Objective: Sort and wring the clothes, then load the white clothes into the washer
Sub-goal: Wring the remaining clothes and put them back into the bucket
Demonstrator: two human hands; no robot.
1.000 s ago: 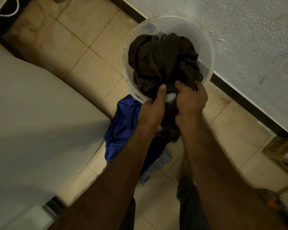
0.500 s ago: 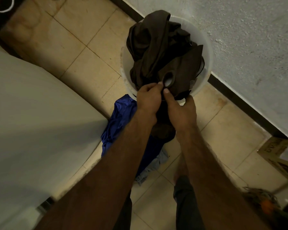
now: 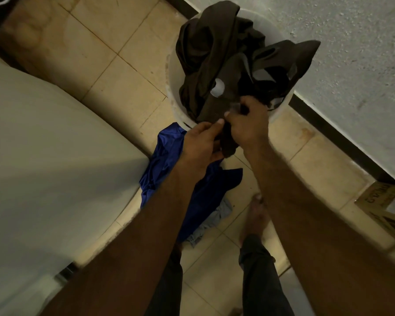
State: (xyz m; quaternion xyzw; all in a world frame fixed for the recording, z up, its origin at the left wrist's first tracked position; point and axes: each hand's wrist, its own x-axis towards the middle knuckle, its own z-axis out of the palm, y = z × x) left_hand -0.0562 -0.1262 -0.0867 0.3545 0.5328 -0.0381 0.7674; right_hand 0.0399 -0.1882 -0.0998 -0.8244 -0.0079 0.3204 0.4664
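Dark brown garment (image 3: 210, 53) heaped in white bucket (image 3: 172, 71), its lower end hanging over the near rim. Left grip (image 3: 201, 144) and right grip (image 3: 249, 126), side by side, both clenched round that end.

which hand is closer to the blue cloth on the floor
Left. The left hand sits just above the blue cloth's upper edge, gripping the brown garment. The right hand is further right, over the white bucket's rim, also gripping that garment.
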